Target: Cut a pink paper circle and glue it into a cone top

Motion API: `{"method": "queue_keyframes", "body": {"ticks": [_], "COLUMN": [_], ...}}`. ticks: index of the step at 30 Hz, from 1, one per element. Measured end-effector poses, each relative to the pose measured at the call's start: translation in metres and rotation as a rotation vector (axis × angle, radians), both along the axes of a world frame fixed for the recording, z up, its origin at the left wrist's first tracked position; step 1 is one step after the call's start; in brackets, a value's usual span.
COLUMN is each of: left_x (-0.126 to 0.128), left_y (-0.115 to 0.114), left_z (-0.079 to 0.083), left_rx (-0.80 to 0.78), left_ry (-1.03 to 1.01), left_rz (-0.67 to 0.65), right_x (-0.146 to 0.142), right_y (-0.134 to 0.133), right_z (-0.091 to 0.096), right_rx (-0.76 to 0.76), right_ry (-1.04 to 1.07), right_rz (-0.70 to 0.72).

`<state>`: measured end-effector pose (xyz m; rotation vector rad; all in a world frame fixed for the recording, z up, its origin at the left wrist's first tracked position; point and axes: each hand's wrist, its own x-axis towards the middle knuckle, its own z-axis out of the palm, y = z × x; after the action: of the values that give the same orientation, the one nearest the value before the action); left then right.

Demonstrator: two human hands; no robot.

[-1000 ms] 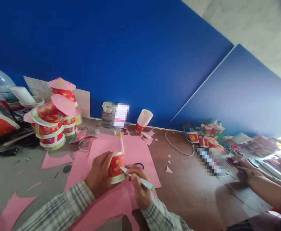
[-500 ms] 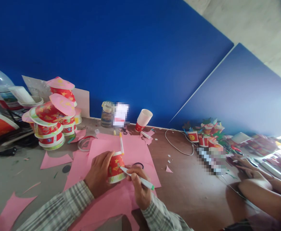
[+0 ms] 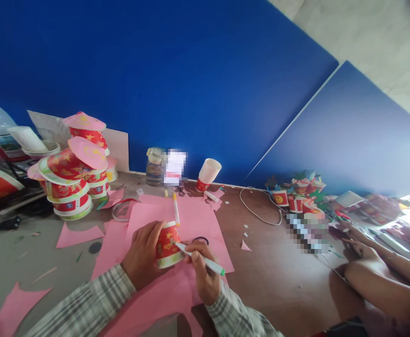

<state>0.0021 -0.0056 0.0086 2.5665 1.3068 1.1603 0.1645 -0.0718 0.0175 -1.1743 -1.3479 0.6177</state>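
Note:
My left hand [image 3: 144, 250] is wrapped round the left side of a red paper cup [image 3: 169, 243] with gold stars, which stands upside down on sheets of pink paper [image 3: 205, 234]. Between the fingers of my right hand [image 3: 205, 274] is a white marker [image 3: 210, 265] with a green end. Its tip meets the cup's right side. Just behind the cup lies a marker with a yellow end [image 3: 176, 209]. A dark ring [image 3: 201, 240], partly hidden, rests beside my right fingers.
Stacked red cups with pink brims [image 3: 73, 161] stand at the left. A tape roll [image 3: 122, 210], a glass jar [image 3: 154, 167] and a tilted cup stack [image 3: 209, 173] are farther back. Another person's arms [image 3: 373, 269] rest at the right, near small decorated cups [image 3: 280, 198].
The view has shifted very slightly. Both hands, the cup and the marker keep nearly the same positions. The other person's arms at the right have moved a little.

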Motion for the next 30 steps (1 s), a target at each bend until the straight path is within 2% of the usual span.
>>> {"method": "queue_keyframes", "body": {"ticks": [21,30], "left_x": [0.0003,0.0001], "left_y": [0.0004,0.0002], "left_z": [-0.0019,-0.0008], "left_rx": [-0.03,0.006], "left_ry": [-0.005,-0.012], "left_rz": [0.005,0.007], "right_x": [0.0002,-0.0017], "right_y": [-0.0021,-0.0009], "right_z": [-0.0028,0.001], "right_rx": [-0.011,0.014], "right_ry": [0.029,0.067], "right_rz": [-0.014,0.003]}}
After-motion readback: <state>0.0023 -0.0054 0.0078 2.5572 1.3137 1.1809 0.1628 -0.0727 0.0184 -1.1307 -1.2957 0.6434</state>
